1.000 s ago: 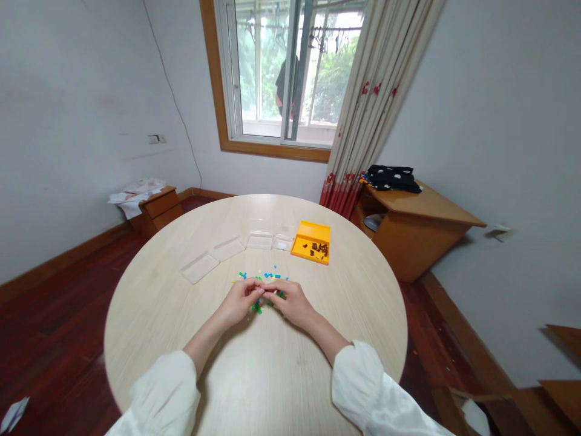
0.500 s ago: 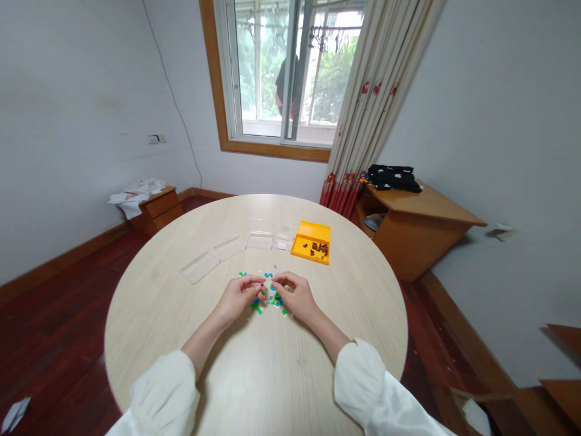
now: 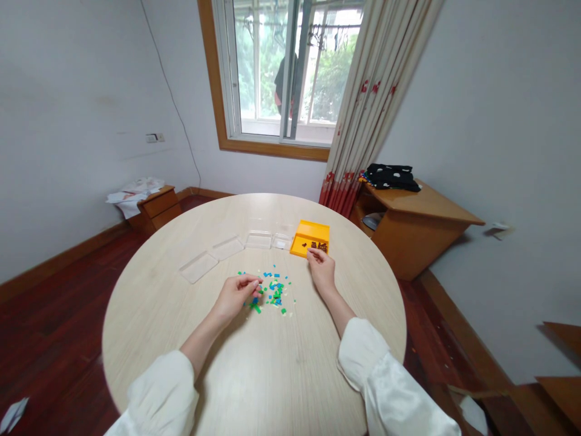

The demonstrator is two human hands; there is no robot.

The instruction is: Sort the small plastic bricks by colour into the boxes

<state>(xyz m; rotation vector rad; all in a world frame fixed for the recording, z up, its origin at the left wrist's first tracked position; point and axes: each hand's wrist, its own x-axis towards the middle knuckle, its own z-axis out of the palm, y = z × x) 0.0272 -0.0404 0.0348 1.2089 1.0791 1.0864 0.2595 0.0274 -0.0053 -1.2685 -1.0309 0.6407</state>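
Observation:
My left hand [image 3: 236,297] is closed in a pinch at the left edge of a scatter of small green and blue pieces [image 3: 275,292]. What its fingertips hold, if anything, is too small to make out. My right hand [image 3: 322,271] reaches to the front edge of an open yellow box [image 3: 299,245], its fingers pressed together. I cannot see what lies between them. Dark brown small pieces [image 3: 322,246] lie inside the box, partly behind that hand.
Several clear plastic trays [image 3: 198,267] form a row left of the yellow box. Everything stands on a round pale wooden table [image 3: 272,369]. A wooden cabinet [image 3: 426,206] with dark folded cloth is at the right, and a window [image 3: 263,72] is ahead.
My right hand has moved from the green and blue pieces, forward and right, to the yellow box. My left hand has stayed almost in place.

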